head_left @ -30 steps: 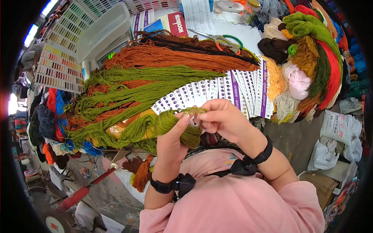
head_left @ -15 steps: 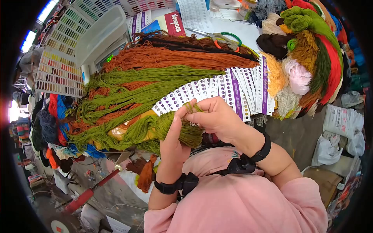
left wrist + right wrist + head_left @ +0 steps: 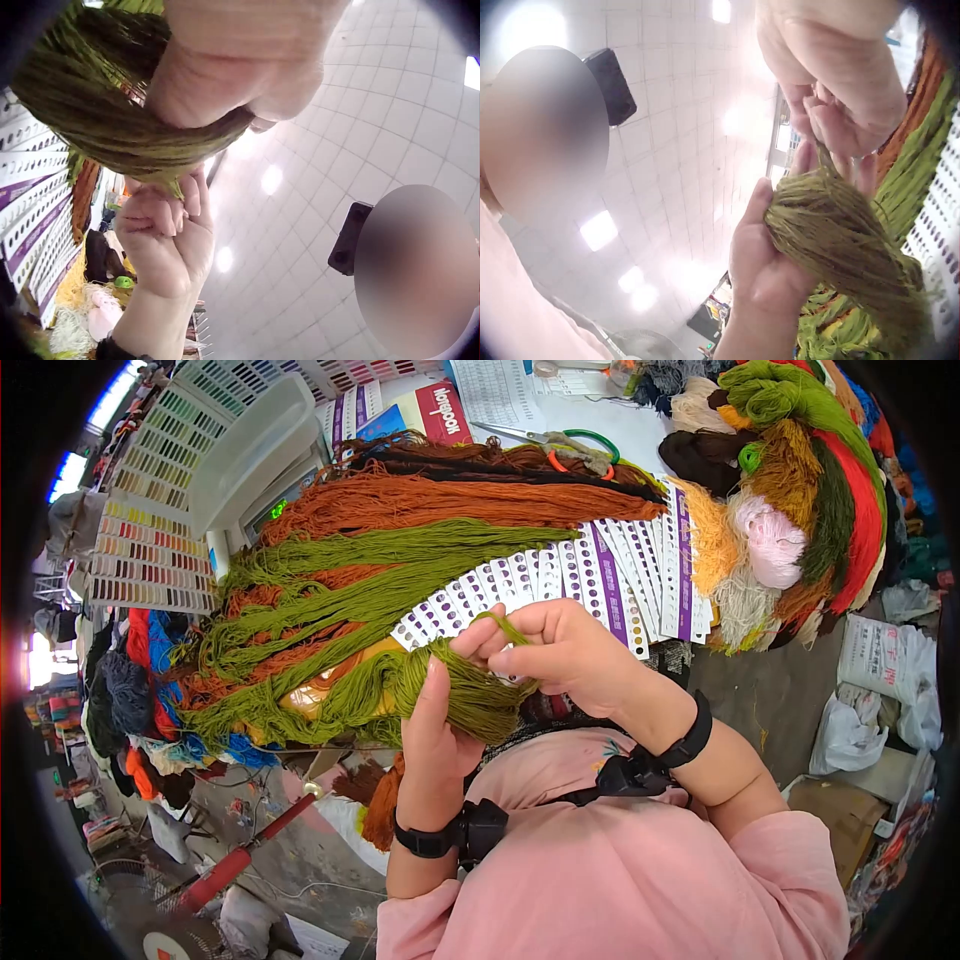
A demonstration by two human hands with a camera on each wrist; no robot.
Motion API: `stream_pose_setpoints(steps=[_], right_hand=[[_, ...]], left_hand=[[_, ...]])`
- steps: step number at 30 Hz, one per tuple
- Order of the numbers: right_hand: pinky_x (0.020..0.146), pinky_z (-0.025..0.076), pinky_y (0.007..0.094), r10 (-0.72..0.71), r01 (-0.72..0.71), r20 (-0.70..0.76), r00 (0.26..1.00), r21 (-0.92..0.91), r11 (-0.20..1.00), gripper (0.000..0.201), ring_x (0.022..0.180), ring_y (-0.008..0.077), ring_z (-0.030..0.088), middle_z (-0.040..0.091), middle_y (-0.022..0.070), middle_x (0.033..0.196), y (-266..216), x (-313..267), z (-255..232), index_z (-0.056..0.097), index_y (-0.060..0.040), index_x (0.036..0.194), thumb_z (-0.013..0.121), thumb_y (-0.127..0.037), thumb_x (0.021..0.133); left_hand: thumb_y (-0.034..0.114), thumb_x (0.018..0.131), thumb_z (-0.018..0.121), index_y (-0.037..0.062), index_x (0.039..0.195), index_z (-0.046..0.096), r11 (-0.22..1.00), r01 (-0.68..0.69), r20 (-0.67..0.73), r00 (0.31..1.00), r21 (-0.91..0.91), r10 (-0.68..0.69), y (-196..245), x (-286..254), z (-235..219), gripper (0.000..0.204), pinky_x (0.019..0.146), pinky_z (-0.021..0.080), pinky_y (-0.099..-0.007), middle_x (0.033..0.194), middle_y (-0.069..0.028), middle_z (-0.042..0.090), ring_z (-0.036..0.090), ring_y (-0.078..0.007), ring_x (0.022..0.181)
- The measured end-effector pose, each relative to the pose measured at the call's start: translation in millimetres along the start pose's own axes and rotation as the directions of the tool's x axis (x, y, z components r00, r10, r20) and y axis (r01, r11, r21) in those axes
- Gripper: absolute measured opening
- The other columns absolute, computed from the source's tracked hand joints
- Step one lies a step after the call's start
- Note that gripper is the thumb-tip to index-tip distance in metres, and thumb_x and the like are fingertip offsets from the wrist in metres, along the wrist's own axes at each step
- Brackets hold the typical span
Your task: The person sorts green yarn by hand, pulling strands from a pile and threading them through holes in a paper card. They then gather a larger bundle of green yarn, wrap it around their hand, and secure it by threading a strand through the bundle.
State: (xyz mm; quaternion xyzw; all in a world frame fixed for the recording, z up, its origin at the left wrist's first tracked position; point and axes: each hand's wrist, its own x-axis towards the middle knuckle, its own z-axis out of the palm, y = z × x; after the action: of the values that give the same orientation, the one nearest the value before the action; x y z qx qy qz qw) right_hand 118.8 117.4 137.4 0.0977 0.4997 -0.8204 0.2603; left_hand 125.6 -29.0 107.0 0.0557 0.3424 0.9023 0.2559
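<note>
An olive-green yarn skein (image 3: 485, 705) is held by my left hand (image 3: 432, 745), whose thumb points up along its near side. In the left wrist view the yarn (image 3: 124, 142) wraps in a thick bend around the left hand (image 3: 232, 75). My right hand (image 3: 580, 665) is just above the skein's top end and pinches a thin green strand there. In the right wrist view that strand (image 3: 825, 161) runs from the right fingertips down into the skein (image 3: 829, 225). More green yarn (image 3: 350, 705) trails left from the skein across the table.
Long green hanks (image 3: 400, 545) and rust-brown hanks (image 3: 460, 497) cover the table beside fanned colour cards (image 3: 610, 575). Scissors (image 3: 590, 455), a notebook (image 3: 443, 412) and a scale (image 3: 255, 460) stand behind. Mixed yarn bundles (image 3: 770, 540) are piled at right.
The fingertips of both hands were close together over the strand; now the left thumb is lower and apart from the right fingers. The right hand still pinches the strand.
</note>
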Motion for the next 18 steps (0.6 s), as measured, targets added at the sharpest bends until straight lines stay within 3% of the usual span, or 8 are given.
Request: stream_pose_setpoints(steps=[4,10,12,15,18], right_hand=[[0.045,0.036,0.0182,-0.152,0.155,0.039,0.988,-0.098,0.983,0.008,0.053,0.0072,0.048,0.057,0.0037,0.067,14.0,6.9,0.3,0.059,0.0028,0.073,0.056,-0.003,0.068],[0.046,0.034,0.0167,0.029,-0.03,-0.012,1.0,-0.098,0.995,0.007,0.057,0.0056,0.048,0.057,0.0029,0.073,5.4,1.4,-6.3,0.058,0.0005,0.069,0.057,-0.006,0.068],[0.045,0.033,0.0164,0.005,-0.006,-0.011,1.0,-0.028,1.0,0.006,0.055,0.0047,0.046,0.057,0.0025,0.073,5.5,1.1,-5.4,0.057,-0.0009,0.069,0.057,-0.006,0.07],[0.043,0.031,0.016,-0.047,0.04,0.069,0.996,0.092,0.995,0.004,0.052,0.0037,0.042,0.056,0.0014,0.071,12.5,4.8,-11.1,0.056,-0.0027,0.069,0.055,-0.006,0.071],[0.041,0.029,0.0155,-0.04,0.0,0.131,0.991,0.291,0.957,0.004,0.05,0.0028,0.04,0.055,0.0009,0.071,9.7,5.3,-14.6,0.056,-0.0037,0.07,0.054,-0.006,0.073]], left_hand=[[0.034,0.088,0.025,-0.0051,0.12,0.032,1.0,0.024,0.01,1.0,0.016,-0.024,2.7,-2.3,2.8,0.051,0.094,0.029,-0.038,0.129,-0.0175,0.027,0.035,-0.0258,0.114],[0.033,0.088,0.028,-0.0045,0.117,0.037,0.997,0.033,-0.038,0.999,-0.076,-0.036,3.3,-2.8,0.6,0.048,0.093,0.031,-0.0382,0.125,-0.0172,0.032,0.038,-0.0254,0.112],[0.032,0.088,0.03,-0.0041,0.115,0.04,0.995,0.017,-0.054,0.998,-0.102,-0.022,-0.6,-4.4,-4.7,0.046,0.092,0.032,-0.0382,0.122,-0.0168,0.036,0.039,-0.0253,0.11],[0.032,0.088,0.027,-0.0042,0.107,0.046,0.992,0.007,-0.153,0.988,0.127,0.013,-6.1,-5.9,-13.9,0.045,0.087,0.038,-0.0401,0.118,-0.0173,0.04,0.044,-0.0269,0.104],[0.031,0.088,0.028,-0.0037,0.106,0.047,0.978,0.012,-0.238,0.97,0.206,0.038,-6.3,-6.2,-14.2,0.043,0.088,0.036,-0.0399,0.117,-0.0156,0.042,0.043,-0.0248,0.105]])
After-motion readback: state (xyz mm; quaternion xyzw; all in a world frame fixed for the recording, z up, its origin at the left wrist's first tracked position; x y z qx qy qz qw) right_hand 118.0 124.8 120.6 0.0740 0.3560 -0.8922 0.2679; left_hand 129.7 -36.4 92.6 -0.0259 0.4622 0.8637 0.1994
